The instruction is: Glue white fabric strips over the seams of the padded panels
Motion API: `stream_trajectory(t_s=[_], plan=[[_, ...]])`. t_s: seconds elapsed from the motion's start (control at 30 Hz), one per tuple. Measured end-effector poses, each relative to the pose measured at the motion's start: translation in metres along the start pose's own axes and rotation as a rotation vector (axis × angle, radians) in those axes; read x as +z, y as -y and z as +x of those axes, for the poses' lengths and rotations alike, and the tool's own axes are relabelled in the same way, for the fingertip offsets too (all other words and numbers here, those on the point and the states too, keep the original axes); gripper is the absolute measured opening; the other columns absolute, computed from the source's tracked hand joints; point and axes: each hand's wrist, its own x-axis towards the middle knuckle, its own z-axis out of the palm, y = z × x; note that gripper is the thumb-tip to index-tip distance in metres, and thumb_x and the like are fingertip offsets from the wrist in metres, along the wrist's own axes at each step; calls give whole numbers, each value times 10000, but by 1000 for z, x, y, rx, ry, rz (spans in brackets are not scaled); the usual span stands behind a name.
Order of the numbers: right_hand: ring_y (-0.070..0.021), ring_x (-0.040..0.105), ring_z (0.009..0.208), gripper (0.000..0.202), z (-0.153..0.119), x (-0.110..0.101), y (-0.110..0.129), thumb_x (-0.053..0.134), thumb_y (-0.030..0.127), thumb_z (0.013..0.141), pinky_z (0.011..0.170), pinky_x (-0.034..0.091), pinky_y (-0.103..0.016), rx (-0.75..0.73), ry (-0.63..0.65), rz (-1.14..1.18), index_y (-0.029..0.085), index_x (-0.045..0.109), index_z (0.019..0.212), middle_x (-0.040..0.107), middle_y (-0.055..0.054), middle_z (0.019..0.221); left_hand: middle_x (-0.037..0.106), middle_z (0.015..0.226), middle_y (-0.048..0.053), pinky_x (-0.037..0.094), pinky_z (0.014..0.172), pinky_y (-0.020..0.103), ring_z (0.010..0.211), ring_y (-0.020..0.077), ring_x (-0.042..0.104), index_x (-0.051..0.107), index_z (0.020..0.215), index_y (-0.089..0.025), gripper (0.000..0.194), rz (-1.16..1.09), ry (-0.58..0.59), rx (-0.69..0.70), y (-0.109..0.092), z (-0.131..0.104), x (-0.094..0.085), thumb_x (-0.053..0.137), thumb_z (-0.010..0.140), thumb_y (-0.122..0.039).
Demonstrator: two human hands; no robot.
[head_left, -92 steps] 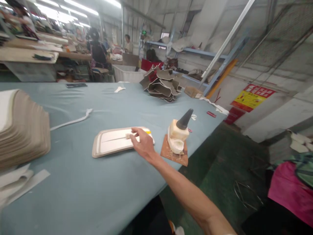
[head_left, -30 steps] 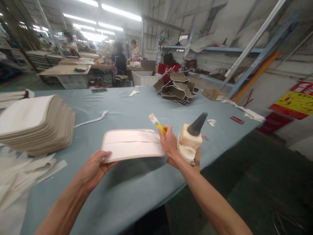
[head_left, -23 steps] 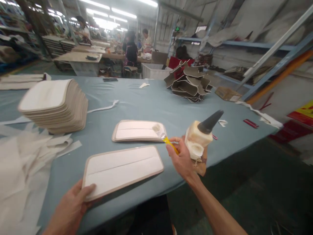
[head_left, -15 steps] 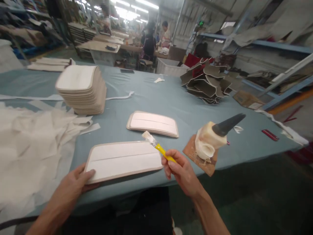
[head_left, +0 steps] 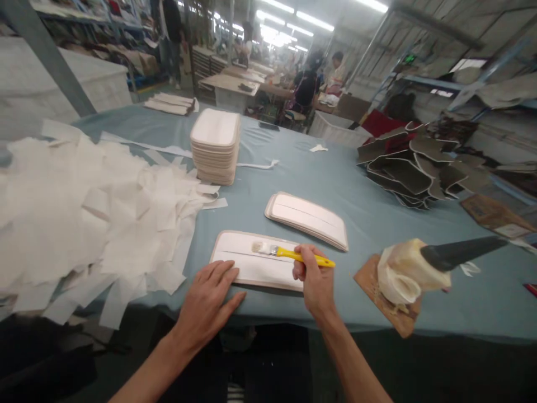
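A white rectangular panel with a tan border (head_left: 255, 271) lies flat near the table's front edge. On its lower left corner rests my left hand (head_left: 216, 294), fingers stretched out and thumb apart. My right hand (head_left: 315, 280) grips a small brush with a yellow handle (head_left: 287, 253), its pale bristles low over the panel; whether they touch it I cannot tell. Just behind lies a short stack of similar panels (head_left: 309, 217). Right of my right hand, a cream-coated container (head_left: 400, 274) with a dark spout-like piece stands on a brown board (head_left: 373, 274).
Loose white fabric strips (head_left: 104, 218) are heaped on the left of the blue-green table cover (head_left: 251, 215). A tall stack of panels (head_left: 215, 148) stands behind them. Dark curved pieces (head_left: 413, 168) are piled at the back right. People (head_left: 306, 84) are in the background.
My view has swung left. My left hand has let go of the panel's edge and now lies flat on its corner. The brush has moved left over the panel, its handle now nearly level.
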Motion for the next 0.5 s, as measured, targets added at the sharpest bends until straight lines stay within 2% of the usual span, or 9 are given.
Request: stream_trajectory(t_s=[0.1, 0.23, 0.37, 0.5], plan=[[-106, 370, 468, 412, 7, 32, -10, 702, 599, 880, 478, 299, -249, 28, 44, -7, 196, 661, 806, 439, 77, 487, 708, 1382, 130, 508, 1112, 505, 1271, 334, 641, 672, 1303, -199, 441, 1, 41, 1, 0, 2, 13, 628, 974, -490], [-108, 407, 508, 371, 11, 67, -23, 660, 553, 898, 540, 350, -258, 29, 115, -54, 202, 631, 778, 481, 71, 521, 701, 1383, 140, 490, 1129, 514, 1278, 346, 628, 660, 1314, -177, 469, 20, 42, -2, 0, 0, 18, 653, 960, -484], [-114, 430, 518, 388, 11, 86, -34, 640, 580, 888, 586, 393, -266, 49, 172, -89, 207, 616, 784, 485, 77, 523, 696, 1360, 162, 506, 1108, 509, 1263, 349, 624, 663, 1275, -154, 426, 29, 5, -8, -1, -2, 17, 661, 956, -436], [-118, 449, 525, 383, 10, 95, -38, 612, 576, 908, 576, 397, -260, 48, 211, -131, 213, 600, 783, 494, 73, 536, 702, 1283, 168, 539, 1050, 485, 1201, 333, 634, 676, 1238, -161, 372, 31, -5, -54, -3, 0, 15, 634, 969, -414]])
